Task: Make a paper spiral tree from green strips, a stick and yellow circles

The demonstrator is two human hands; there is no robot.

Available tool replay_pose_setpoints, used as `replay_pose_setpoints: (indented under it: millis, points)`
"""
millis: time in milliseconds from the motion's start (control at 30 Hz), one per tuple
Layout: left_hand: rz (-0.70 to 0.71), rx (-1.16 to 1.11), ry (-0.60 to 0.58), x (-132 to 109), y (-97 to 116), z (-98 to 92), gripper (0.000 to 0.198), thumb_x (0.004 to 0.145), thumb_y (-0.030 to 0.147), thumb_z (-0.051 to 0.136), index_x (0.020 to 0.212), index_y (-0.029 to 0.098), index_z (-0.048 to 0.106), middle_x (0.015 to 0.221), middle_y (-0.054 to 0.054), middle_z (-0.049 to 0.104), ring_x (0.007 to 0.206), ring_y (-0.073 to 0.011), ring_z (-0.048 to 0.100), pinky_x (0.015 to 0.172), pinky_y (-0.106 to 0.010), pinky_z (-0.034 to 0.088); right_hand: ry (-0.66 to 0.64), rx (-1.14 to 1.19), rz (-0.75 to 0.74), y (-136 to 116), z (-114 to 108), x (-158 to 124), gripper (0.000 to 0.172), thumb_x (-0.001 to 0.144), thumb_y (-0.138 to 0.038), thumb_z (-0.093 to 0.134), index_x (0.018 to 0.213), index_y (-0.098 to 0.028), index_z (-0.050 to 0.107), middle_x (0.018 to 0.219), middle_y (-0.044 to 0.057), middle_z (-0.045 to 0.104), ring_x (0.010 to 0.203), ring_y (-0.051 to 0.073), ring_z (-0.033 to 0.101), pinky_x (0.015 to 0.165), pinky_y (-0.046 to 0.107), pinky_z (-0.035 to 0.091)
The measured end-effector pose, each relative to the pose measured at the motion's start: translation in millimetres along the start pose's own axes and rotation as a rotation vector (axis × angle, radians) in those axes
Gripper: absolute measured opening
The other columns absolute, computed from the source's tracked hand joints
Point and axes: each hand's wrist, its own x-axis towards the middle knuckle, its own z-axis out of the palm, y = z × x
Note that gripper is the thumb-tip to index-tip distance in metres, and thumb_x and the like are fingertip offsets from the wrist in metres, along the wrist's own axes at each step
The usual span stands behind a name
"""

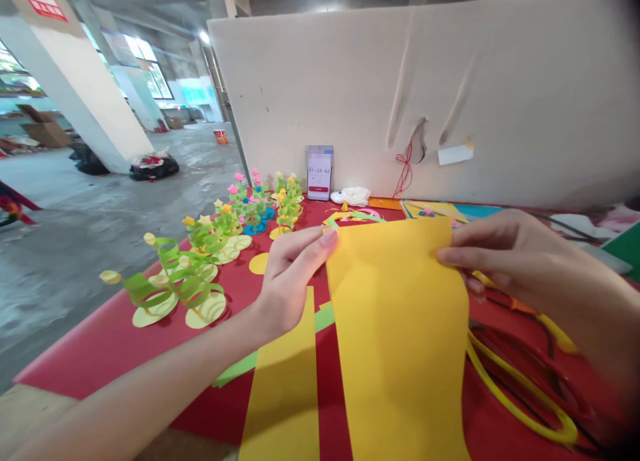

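Observation:
A long yellow paper sheet [400,328] hangs upright between my hands, slightly curved. My left hand [295,274] pinches its top left corner between thumb and fingers. At the top right corner, my right hand [505,254] grips the edge, thumb in front. Below my left hand lies another yellow paper strip [285,381], with green paper [240,369] partly under it. A yellow paper circle [259,264] rests left of my left hand. Scissors with yellow-and-red handles [525,394] lie right of the sheet, partly hidden.
Paper flowers with curled green stems [195,274] stand in rows on the red-covered table [115,348]. A phone showing a timer [319,174] leans against the pale board [350,101]. Paper scraps and coloured sheets [485,212] lie at the back.

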Motion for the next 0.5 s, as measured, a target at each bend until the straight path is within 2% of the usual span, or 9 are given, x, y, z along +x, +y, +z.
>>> replay_pose_setpoints:
  millis: [67,133,233,333,400,500]
  points:
    - [0.009,-0.078,-0.006,2,0,0.1,0.044,0.088,0.043,0.03,0.052,0.019,0.031,0.051,0.001,0.033,0.048,-0.0113,0.036,0.046,-0.028,0.031,-0.009,0.004,0.003,2,0,0,0.014,0.062,-0.021,0.069,0.05,-0.018,0.061,0.038,-0.003,0.052,0.032,0.006,0.048,0.032,0.013,0.035]
    - [0.049,-0.125,0.009,4,2,-0.1,0.04,0.088,0.04,0.035,0.054,0.019,0.033,0.053,0.002,0.032,0.049,-0.0108,0.034,0.047,-0.027,0.029,-0.017,0.025,0.0,3,-1,0,0.016,0.062,-0.021,0.069,0.048,-0.018,0.06,0.037,-0.004,0.05,0.032,0.007,0.048,0.031,0.013,0.035]
    - [0.124,-0.073,0.061,6,6,-0.2,0.035,0.086,0.029,0.045,0.055,0.018,0.035,0.055,0.003,0.026,0.049,-0.0095,0.026,0.045,-0.027,0.022,-0.018,0.062,0.014,2,0,1,0.02,0.06,-0.02,0.07,0.044,-0.019,0.058,0.035,-0.005,0.047,0.032,0.007,0.047,0.032,0.015,0.038]
    - [0.136,-0.056,0.074,7,7,0.6,0.036,0.087,0.026,0.044,0.053,0.017,0.033,0.053,0.003,0.025,0.046,-0.009,0.022,0.043,-0.027,0.02,-0.011,0.059,0.033,1,1,3,0.017,0.059,-0.022,0.071,0.046,-0.019,0.06,0.034,-0.005,0.046,0.032,0.007,0.047,0.032,0.015,0.038]
    - [0.087,-0.133,0.073,8,6,1.3,0.035,0.087,0.025,0.043,0.054,0.018,0.034,0.053,0.003,0.029,0.046,-0.0083,0.029,0.042,-0.024,0.025,-0.004,0.06,0.037,0,1,4,0.018,0.058,-0.024,0.072,0.046,-0.019,0.06,0.034,-0.004,0.045,0.032,0.008,0.047,0.031,0.015,0.038]
    - [-0.064,-0.321,0.02,11,1,1.5,0.032,0.086,0.039,0.039,0.062,0.019,0.046,0.058,0.001,0.043,0.052,-0.0102,0.044,0.047,-0.022,0.038,0.051,0.096,0.038,-1,1,4,0.017,0.057,-0.028,0.073,0.047,-0.02,0.062,0.031,-0.005,0.042,0.031,0.008,0.046,0.03,0.015,0.037]
